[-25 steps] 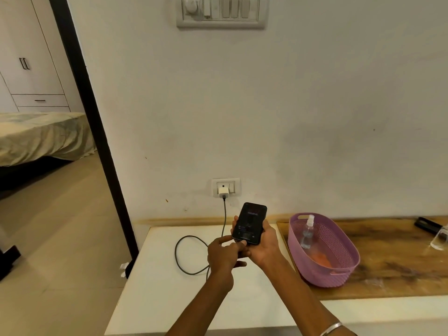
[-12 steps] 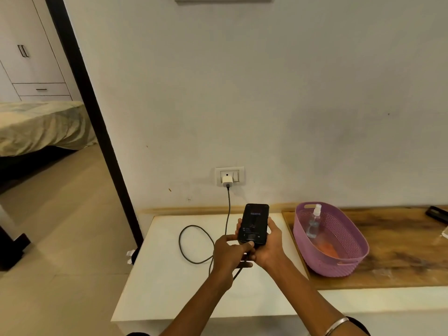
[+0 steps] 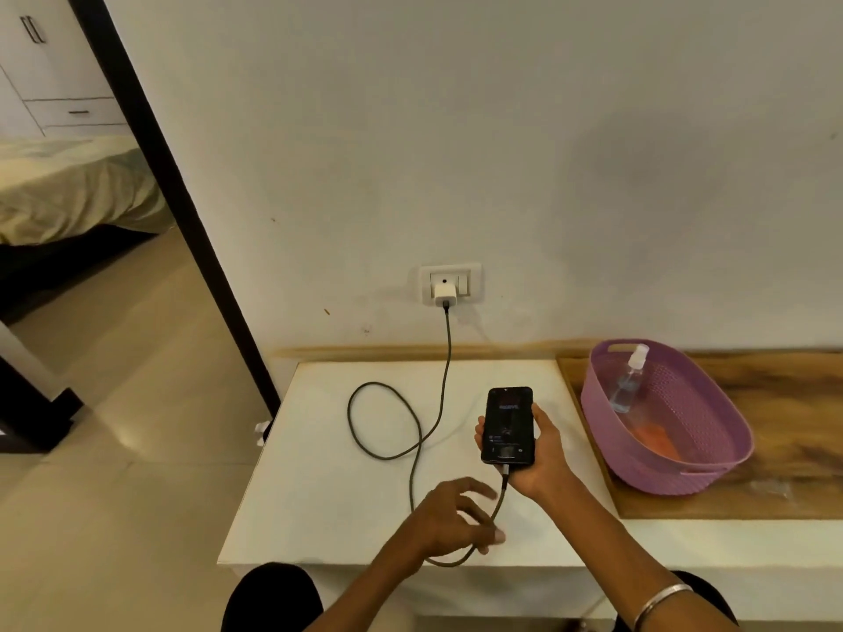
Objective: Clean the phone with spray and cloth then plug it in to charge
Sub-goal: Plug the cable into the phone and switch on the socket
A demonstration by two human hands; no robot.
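Observation:
A black phone [image 3: 509, 425] with its screen lit lies in my right hand [image 3: 540, 458], which grips it by the edges just above the white table [image 3: 328, 485]. A dark braided cable [image 3: 426, 417] is plugged into the phone's bottom end and runs in a loop to a white charger [image 3: 444, 295] in the wall socket [image 3: 450, 282]. My left hand [image 3: 449, 517] hovers below the phone with fingers spread and relaxed, beside the cable, holding nothing. The spray bottle [image 3: 628, 380] and an orange cloth [image 3: 657, 442] lie in the purple basket [image 3: 730, 426].
The basket stands on a wooden board [image 3: 784, 449] to the right of the white table. A dark door frame [image 3: 182, 198] on the left opens to a room with a bed [image 3: 68, 184]. The wall rises directly behind the table.
My left hand has let go of the cable plug at the phone's bottom and drawn back toward me. The phone has come lower with the cable in it, and the camera has tilted down.

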